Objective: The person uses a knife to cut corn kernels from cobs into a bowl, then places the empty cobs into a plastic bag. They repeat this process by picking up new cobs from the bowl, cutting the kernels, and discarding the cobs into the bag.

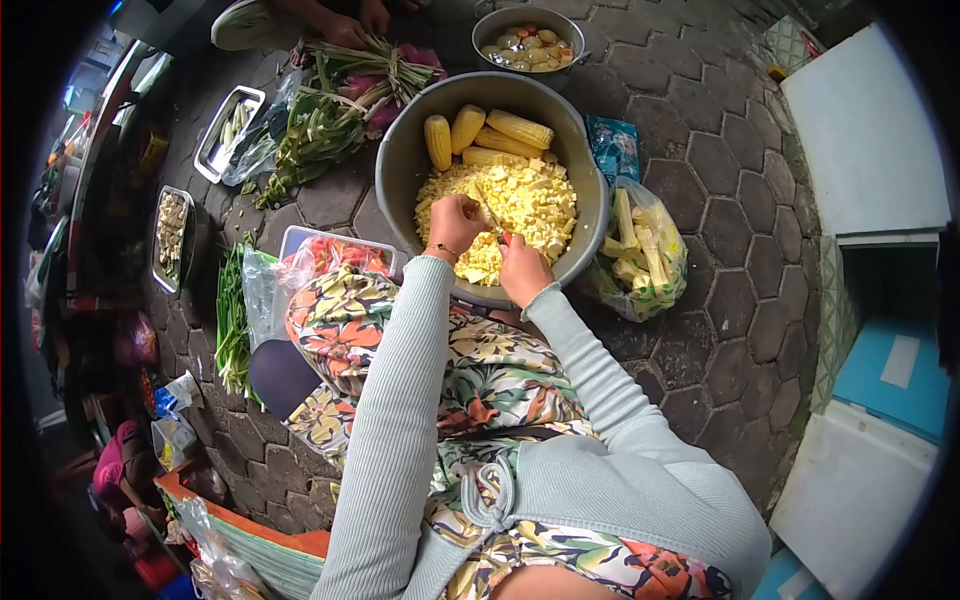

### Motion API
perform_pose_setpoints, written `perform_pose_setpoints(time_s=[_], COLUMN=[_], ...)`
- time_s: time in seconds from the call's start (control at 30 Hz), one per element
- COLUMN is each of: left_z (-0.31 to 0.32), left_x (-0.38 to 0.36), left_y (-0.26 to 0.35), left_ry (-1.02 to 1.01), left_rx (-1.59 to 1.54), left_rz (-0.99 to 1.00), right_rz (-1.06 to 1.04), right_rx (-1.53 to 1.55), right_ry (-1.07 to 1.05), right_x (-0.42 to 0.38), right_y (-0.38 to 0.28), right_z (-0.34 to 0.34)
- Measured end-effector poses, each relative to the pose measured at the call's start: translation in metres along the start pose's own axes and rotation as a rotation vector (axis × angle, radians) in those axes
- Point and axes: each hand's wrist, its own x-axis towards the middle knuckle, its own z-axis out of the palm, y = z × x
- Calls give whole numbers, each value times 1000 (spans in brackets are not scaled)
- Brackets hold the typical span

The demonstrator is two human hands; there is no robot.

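A large grey tub point(393, 190) stands in front of me, with cut corn kernels point(530, 200) heaped inside. Several whole peeled corn cobs point(520, 128) lie at its far side. Over the kernels, my left hand point(455, 224) is closed with its fingertips pinched; what they hold is hidden. My right hand point(525, 271) is closed around a small knife point(505, 238), of which a bit of red handle shows. The knife's thin blade is hard to make out between the hands.
Right of the tub sits a plastic bag of stripped cobs point(640, 250) beside a blue packet point(613, 147). A pot of peeled vegetables point(530, 48) stands beyond. Leafy greens point(315, 135), a tray of red peppers point(345, 255) and spring onions point(232, 320) lie left. Another person's hands point(350, 28) handle stalks.
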Motion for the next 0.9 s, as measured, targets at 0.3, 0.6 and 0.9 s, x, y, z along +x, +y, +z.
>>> perform_pose_setpoints(time_s=[0.3, 0.6, 0.9], left_z=[8, 11, 13], left_x=[1, -1, -4], left_y=[-9, -13, -20], left_ry=[34, 54, 56], left_rx=[6, 14, -41], left_rz=[77, 99, 75], right_rz=[-26, 111, 78], right_rx=[-54, -148, -106], right_ry=[1, -92, -118], right_x=[9, 1, -11], right_y=[1, -9, -1], right_z=[2, 2, -5])
